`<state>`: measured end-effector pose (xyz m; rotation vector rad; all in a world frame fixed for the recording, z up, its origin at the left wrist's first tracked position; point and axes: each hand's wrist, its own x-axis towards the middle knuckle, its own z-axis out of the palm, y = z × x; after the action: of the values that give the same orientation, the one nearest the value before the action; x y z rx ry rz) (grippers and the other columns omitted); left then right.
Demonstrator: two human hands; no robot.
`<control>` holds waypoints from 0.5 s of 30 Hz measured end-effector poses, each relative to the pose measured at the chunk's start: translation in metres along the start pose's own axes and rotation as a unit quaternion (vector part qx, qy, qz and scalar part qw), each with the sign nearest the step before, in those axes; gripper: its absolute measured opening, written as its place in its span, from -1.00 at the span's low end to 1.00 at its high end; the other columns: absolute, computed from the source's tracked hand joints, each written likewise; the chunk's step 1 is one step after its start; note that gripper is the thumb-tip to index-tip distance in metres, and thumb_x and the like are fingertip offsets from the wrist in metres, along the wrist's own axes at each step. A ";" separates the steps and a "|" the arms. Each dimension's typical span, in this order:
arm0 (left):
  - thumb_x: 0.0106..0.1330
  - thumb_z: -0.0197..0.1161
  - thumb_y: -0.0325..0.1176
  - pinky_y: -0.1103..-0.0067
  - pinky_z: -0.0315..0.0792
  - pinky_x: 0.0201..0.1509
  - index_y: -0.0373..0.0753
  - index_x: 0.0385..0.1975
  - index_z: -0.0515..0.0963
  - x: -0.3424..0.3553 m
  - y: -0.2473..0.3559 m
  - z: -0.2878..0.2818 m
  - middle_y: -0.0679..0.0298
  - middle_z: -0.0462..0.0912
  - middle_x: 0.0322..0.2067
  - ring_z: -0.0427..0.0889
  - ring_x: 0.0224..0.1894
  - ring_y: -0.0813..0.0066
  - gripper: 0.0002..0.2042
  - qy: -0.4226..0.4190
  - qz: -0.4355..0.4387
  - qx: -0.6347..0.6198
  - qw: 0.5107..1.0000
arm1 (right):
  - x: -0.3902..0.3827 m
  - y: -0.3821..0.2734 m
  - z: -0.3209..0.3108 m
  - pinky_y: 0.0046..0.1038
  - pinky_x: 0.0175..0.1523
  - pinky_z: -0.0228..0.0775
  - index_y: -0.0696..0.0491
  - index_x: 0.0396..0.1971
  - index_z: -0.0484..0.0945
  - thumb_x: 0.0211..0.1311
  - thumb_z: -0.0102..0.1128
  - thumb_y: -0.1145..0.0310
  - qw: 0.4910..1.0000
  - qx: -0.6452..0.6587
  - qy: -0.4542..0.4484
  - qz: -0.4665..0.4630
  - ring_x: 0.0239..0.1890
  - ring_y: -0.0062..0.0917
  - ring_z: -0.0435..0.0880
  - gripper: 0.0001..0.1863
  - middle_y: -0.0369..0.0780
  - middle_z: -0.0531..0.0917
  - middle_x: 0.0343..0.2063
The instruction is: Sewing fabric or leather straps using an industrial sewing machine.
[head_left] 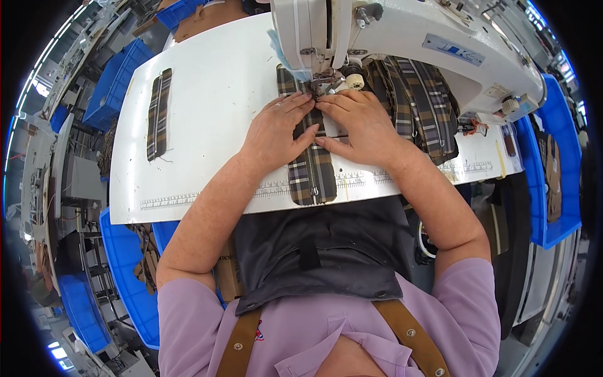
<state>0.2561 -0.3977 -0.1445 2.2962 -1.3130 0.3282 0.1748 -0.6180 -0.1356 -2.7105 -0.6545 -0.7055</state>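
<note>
Brown plaid panel point(319, 173) lies under left hand point(276, 131) and right hand point(369, 127) (both flat, ungripping), seemingly steadied at sewing machine point(402, 28).

Dark plaid strip point(323, 173) lies flat on white tabletop point(213, 94); zip point(312, 169) runs lengthwise.

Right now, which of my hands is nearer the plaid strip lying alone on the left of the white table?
Left. Your left hand is on the zippered plaid piece, right of that plaid strip and apart from it; your right hand is farther right.
</note>
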 end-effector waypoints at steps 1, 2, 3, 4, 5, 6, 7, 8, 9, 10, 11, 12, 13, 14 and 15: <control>0.37 0.35 -0.17 0.26 0.37 0.49 -0.35 0.17 0.64 0.001 0.000 0.000 0.03 0.64 0.25 0.57 0.35 0.09 -0.53 0.001 0.000 -0.008 1.000 | 0.000 0.001 0.001 -0.22 0.25 0.35 0.12 0.08 0.68 0.21 0.35 -0.06 1.000 -0.001 0.001 -0.002 0.18 -0.32 0.59 -0.39 -0.20 0.71 0.09; 0.37 0.35 -0.18 0.27 0.39 0.48 -0.35 0.16 0.64 0.001 -0.001 0.000 0.04 0.65 0.24 0.58 0.33 0.09 -0.54 0.003 0.000 -0.016 1.000 | 0.000 0.001 0.001 -0.22 0.24 0.36 0.12 0.08 0.68 0.20 0.35 -0.05 1.000 -0.003 0.003 -0.004 0.18 -0.32 0.60 -0.39 -0.19 0.71 0.09; 0.37 0.35 -0.18 0.27 0.39 0.48 -0.35 0.16 0.64 0.000 -0.001 -0.001 0.04 0.65 0.24 0.58 0.33 0.09 -0.54 0.004 -0.001 -0.016 1.000 | 0.001 0.000 0.001 -0.22 0.24 0.36 0.12 0.08 0.68 0.20 0.35 -0.05 1.000 -0.003 0.002 -0.005 0.18 -0.32 0.60 -0.39 -0.19 0.71 0.09; 0.37 0.36 -0.18 0.27 0.40 0.47 -0.34 0.15 0.65 0.000 -0.001 -0.002 0.05 0.66 0.23 0.59 0.32 0.09 -0.55 0.006 0.000 -0.013 1.000 | 0.002 0.000 0.001 -0.21 0.24 0.36 0.12 0.08 0.68 0.20 0.35 -0.05 1.000 0.000 0.002 -0.004 0.17 -0.32 0.60 -0.40 -0.19 0.71 0.09; 0.36 0.37 -0.19 0.27 0.42 0.45 -0.34 0.15 0.66 0.000 -0.002 -0.002 0.06 0.67 0.22 0.60 0.31 0.09 -0.55 0.008 0.000 -0.009 1.000 | 0.002 -0.001 0.002 -0.21 0.24 0.36 0.13 0.07 0.68 0.20 0.35 -0.04 1.000 0.002 0.003 -0.002 0.17 -0.32 0.60 -0.40 -0.18 0.71 0.09; 0.36 0.37 -0.19 0.27 0.42 0.45 -0.34 0.15 0.66 -0.001 -0.002 -0.001 0.06 0.67 0.22 0.60 0.31 0.09 -0.55 0.009 -0.001 -0.009 1.000 | 0.002 -0.001 0.002 -0.21 0.24 0.36 0.13 0.07 0.68 0.20 0.35 -0.04 1.000 0.003 0.002 -0.004 0.17 -0.32 0.60 -0.40 -0.18 0.71 0.09; 0.35 0.38 -0.19 0.27 0.43 0.45 -0.34 0.14 0.66 -0.001 -0.001 -0.001 0.06 0.67 0.21 0.60 0.31 0.09 -0.56 0.010 -0.004 -0.015 1.000 | 0.002 0.000 0.002 -0.21 0.24 0.36 0.13 0.07 0.68 0.20 0.35 -0.03 1.000 0.001 0.002 -0.002 0.17 -0.32 0.60 -0.41 -0.18 0.71 0.08; 0.35 0.39 -0.20 0.27 0.44 0.44 -0.34 0.13 0.67 -0.001 -0.001 -0.001 0.06 0.68 0.21 0.61 0.31 0.10 -0.56 0.012 -0.007 -0.020 1.000 | 0.002 0.000 0.002 -0.21 0.24 0.36 0.13 0.06 0.68 0.20 0.34 -0.03 1.000 -0.001 0.003 0.000 0.17 -0.31 0.60 -0.41 -0.18 0.71 0.08; 0.35 0.39 -0.20 0.27 0.44 0.44 -0.34 0.13 0.67 0.000 -0.001 -0.001 0.06 0.68 0.21 0.61 0.31 0.10 -0.56 0.013 -0.008 -0.020 1.000 | 0.002 0.000 0.002 -0.21 0.24 0.36 0.13 0.06 0.68 0.20 0.34 -0.03 1.000 -0.001 0.003 -0.001 0.17 -0.31 0.60 -0.41 -0.18 0.71 0.08; 0.34 0.39 -0.20 0.29 0.45 0.43 -0.33 0.12 0.67 0.000 -0.002 -0.001 0.07 0.68 0.20 0.62 0.30 0.10 -0.57 0.015 -0.007 -0.023 1.000 | 0.002 0.000 0.003 -0.21 0.24 0.36 0.13 0.06 0.68 0.21 0.34 -0.02 1.000 -0.001 0.005 -0.003 0.17 -0.31 0.60 -0.42 -0.18 0.71 0.08; 0.34 0.40 -0.20 0.30 0.47 0.41 -0.32 0.11 0.68 0.000 -0.003 -0.002 0.07 0.68 0.20 0.62 0.29 0.10 -0.57 0.017 -0.006 -0.026 0.999 | 0.003 0.000 0.003 -0.21 0.24 0.36 0.13 0.06 0.68 0.21 0.34 -0.01 1.000 -0.001 0.008 -0.004 0.17 -0.31 0.60 -0.43 -0.18 0.71 0.08; 0.34 0.40 -0.20 0.30 0.47 0.41 -0.32 0.11 0.68 0.000 -0.003 -0.002 0.07 0.68 0.20 0.62 0.29 0.10 -0.57 0.018 -0.006 -0.026 0.999 | 0.003 0.000 0.004 -0.21 0.24 0.36 0.13 0.06 0.68 0.21 0.34 -0.01 1.000 -0.001 0.007 -0.005 0.17 -0.31 0.60 -0.43 -0.18 0.71 0.08; 0.34 0.40 -0.20 0.31 0.49 0.39 -0.32 0.09 0.69 0.000 -0.002 -0.002 0.08 0.69 0.19 0.63 0.28 0.11 -0.59 0.019 -0.011 -0.032 0.999 | 0.002 0.000 0.004 -0.21 0.24 0.36 0.13 0.07 0.68 0.21 0.34 -0.01 1.000 -0.002 0.006 -0.004 0.17 -0.31 0.60 -0.43 -0.18 0.71 0.08; 0.34 0.41 -0.20 0.33 0.50 0.38 -0.31 0.07 0.71 0.000 -0.001 -0.003 0.09 0.70 0.17 0.64 0.27 0.12 -0.61 0.019 -0.015 -0.037 0.999 | 0.002 0.000 0.003 -0.21 0.24 0.36 0.13 0.07 0.68 0.22 0.33 -0.01 1.000 -0.002 0.005 -0.003 0.17 -0.31 0.60 -0.43 -0.18 0.71 0.08; 0.34 0.41 -0.20 0.33 0.50 0.38 -0.31 0.07 0.71 0.001 -0.001 -0.004 0.09 0.70 0.17 0.64 0.27 0.12 -0.61 0.020 -0.016 -0.037 0.999 | 0.002 -0.001 0.003 -0.21 0.24 0.36 0.13 0.07 0.68 0.22 0.33 -0.01 1.000 -0.003 0.004 -0.004 0.17 -0.31 0.60 -0.43 -0.18 0.71 0.08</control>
<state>0.2573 -0.3961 -0.1413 2.2345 -1.2479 0.3078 0.1773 -0.6157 -0.1365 -2.7103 -0.6619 -0.7200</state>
